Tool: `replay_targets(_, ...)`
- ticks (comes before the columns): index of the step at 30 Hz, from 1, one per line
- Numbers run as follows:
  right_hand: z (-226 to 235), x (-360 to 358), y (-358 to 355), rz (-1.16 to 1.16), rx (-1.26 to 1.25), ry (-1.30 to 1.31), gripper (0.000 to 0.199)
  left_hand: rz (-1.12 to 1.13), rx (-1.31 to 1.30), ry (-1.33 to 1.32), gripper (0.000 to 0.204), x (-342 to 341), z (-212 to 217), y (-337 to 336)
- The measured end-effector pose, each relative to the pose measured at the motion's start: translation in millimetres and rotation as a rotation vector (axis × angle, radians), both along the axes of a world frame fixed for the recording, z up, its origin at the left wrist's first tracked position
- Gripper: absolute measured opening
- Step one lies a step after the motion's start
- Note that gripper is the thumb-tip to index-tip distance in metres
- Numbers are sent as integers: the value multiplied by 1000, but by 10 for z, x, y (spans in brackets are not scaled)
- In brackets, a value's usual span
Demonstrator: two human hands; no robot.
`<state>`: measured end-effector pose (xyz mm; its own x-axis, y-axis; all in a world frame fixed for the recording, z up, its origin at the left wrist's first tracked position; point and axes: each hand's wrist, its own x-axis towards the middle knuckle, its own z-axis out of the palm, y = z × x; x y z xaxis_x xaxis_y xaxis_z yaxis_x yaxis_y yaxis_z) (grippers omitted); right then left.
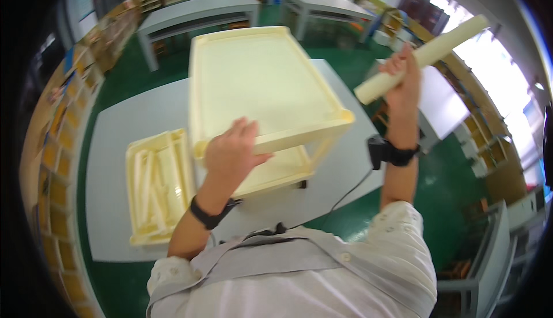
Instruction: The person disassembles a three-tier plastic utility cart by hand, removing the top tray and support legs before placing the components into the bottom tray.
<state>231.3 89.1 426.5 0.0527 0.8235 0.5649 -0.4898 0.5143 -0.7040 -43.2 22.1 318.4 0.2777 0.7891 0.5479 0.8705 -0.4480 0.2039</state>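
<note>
A cream plastic shelf cart stands on the grey table [340, 174]. Its broad upper shelf [253, 82] has a raised rim, and part of its lower shelf [276, 168] shows underneath. A corner post [324, 150] joins the two at the right. My left hand [230, 148] lies on the upper shelf's near edge by the left corner, fingers stretched over the top and thumb out to the side. Raised off to the right, my right hand [403, 76] is closed around a long cream tube [443, 42], which tilts up toward the far right. Both hands are slightly blurred.
Left of the cart, a cream tray [133, 203] holds several pale long parts. A dark caster [303, 184] shows under the lower shelf. A black cable [351, 190] runs from my right wristband. More grey tables [199, 12] and low shelves [57, 203] surround the green floor.
</note>
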Motion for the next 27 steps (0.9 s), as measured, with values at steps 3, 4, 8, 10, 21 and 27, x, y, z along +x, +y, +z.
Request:
replay_targets(3,-296,-558,-407,316,-1,-308,28,-375,-42,-694,59,-130,18,-166)
replay_targets(4,-496,-779,-571,203,4,-399,35,-610,-212,-820,61,6,77,-102)
replay_targets(8,-654,-1042,-581,49,200,-664,43,-581,-179,-697,59,254,365,-271)
replay_targets(10,-666,-1046,-488,64,295,-696,42,-483,-346,-767,51,188,422,-258)
replay_targets(21,-1257,208,-223,-881,66,-646,35,935,-312,-449,62,-2198,-1645,-687)
replay_targets(27,-2116,512,265,-116,-549,-38,57,905,-636,-315,64,-2139,-2443,-582)
